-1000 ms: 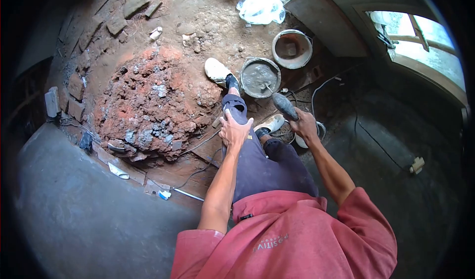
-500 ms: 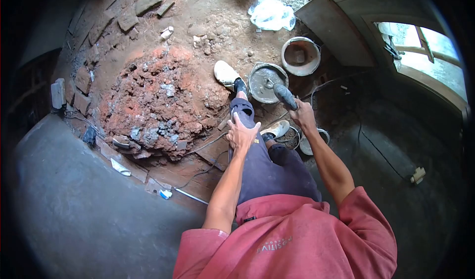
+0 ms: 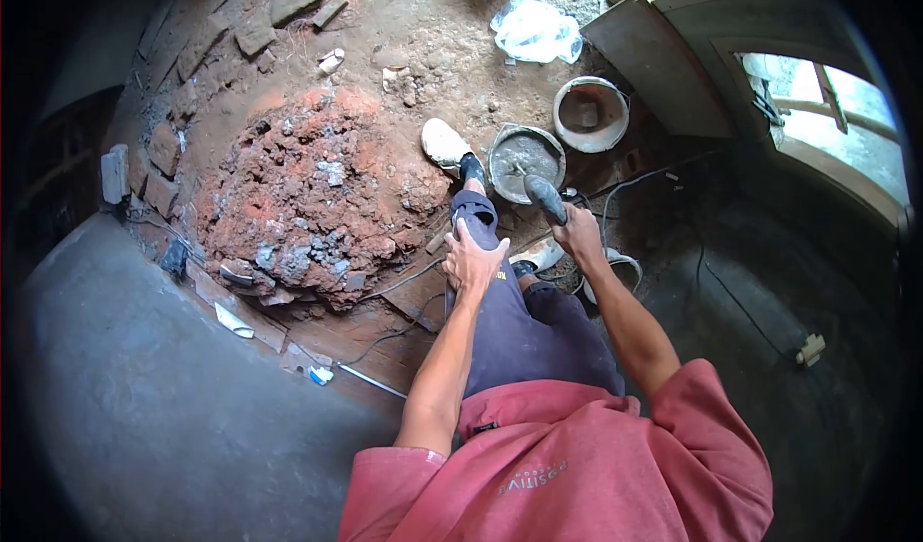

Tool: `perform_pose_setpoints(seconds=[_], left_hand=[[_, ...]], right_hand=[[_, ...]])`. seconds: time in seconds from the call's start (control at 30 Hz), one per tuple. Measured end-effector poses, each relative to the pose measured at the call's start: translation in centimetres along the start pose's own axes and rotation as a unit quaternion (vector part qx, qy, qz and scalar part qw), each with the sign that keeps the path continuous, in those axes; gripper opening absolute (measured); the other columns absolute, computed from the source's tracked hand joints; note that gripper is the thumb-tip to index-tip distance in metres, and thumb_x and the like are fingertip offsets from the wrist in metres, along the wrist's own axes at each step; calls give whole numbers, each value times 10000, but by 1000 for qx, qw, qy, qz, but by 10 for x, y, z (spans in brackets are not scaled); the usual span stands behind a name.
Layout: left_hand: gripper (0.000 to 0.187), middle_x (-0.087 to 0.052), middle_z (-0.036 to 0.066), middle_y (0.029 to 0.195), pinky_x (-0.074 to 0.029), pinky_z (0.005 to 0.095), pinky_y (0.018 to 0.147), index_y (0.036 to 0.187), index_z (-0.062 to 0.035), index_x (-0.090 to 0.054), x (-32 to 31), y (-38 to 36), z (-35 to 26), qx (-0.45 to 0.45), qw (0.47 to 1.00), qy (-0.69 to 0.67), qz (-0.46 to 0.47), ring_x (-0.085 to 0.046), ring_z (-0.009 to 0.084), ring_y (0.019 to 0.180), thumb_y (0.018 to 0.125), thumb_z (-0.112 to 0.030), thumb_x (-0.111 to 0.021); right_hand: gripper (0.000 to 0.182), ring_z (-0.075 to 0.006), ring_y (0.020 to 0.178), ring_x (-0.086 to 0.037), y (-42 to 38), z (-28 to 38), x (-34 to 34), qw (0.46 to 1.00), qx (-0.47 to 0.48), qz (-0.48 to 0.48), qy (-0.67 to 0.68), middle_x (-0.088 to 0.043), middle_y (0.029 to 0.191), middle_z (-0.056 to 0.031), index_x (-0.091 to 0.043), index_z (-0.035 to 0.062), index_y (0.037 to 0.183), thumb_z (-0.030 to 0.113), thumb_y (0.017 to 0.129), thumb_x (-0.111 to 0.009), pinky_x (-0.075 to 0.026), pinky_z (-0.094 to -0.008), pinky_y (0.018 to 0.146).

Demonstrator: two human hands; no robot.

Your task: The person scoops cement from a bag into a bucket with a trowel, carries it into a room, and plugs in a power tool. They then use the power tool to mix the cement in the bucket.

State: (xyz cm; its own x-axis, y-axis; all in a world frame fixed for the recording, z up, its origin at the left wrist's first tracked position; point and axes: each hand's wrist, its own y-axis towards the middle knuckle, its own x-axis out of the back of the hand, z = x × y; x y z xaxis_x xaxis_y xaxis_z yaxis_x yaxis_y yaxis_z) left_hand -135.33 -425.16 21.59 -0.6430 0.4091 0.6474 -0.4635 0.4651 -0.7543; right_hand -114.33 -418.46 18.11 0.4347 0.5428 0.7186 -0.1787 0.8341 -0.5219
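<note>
- Grey, trowel-like tool (image 3: 543, 197) in the right hand (image 3: 581, 235), fingers wrapped around its dark handle, near the rim of a bucket (image 3: 492, 164).
- Left hand (image 3: 470, 260) clasps the trouser leg (image 3: 486, 302), apparently for support.
- Work seems to centre on the wet grey mix (image 3: 538, 152) in that bucket; moving the tool through it would call for a firm wrist.
- Second bucket (image 3: 596, 146), just beside, has a brownish lump inside.
- Another container (image 3: 628, 271), near a shoe (image 3: 541, 256): contents unclear.
</note>
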Motion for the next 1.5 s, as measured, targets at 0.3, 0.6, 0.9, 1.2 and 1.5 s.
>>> perform_pose_setpoints(seconds=[0.3,0.6,0.9,1.2,1.5], left_hand=[[1067,-408,270,1480,-428,523,996,1537,-144,-283,-7,-6,4,-4,1000,3,15,-577,437,1187,698,-581,-778],[819,-441,260,1420,-320,533,1109,1485,-10,-355,-54,-8,-9,-327,940,-32,-97,-426,425,1319,924,-560,-585],[1067,-312,414,1474,-299,374,1164,1472,204,32,-98,20,-101,-98,966,-236,38,-384,431,1396,885,-377,-642],[1099,-432,384,1379,-413,379,1065,1412,193,247,-143,41,-144,-55,952,-290,79,-527,379,1263,879,-254,-604],[1069,-559,296,1157,-567,502,751,1401,100,275,-191,41,-185,-19,955,-286,71,-645,372,890,851,-205,-588]], right_hand=[[232,-441,799,-662,-62,15,62,991,-72,-77,80,-674,816,-247,-690,51,952,230,806,-667,-507,-516,718],[288,-435,860,-670,-18,-15,-23,991,-112,-72,29,-689,881,-250,-695,70,961,289,774,-698,-528,-519,748],[465,-408,1085,-618,-100,-34,3,954,81,-181,225,-642,1170,-246,-620,-13,1193,162,779,-741,-490,-448,965],[482,-218,941,-706,-394,-230,34,888,-286,-261,250,-723,1094,-185,-662,-15,1213,255,831,-778,-536,-331,852],[386,-151,758,-656,-423,-287,54,739,-439,-313,404,-716,942,-120,-664,-39,1197,184,888,-722,-535,-305,713]])
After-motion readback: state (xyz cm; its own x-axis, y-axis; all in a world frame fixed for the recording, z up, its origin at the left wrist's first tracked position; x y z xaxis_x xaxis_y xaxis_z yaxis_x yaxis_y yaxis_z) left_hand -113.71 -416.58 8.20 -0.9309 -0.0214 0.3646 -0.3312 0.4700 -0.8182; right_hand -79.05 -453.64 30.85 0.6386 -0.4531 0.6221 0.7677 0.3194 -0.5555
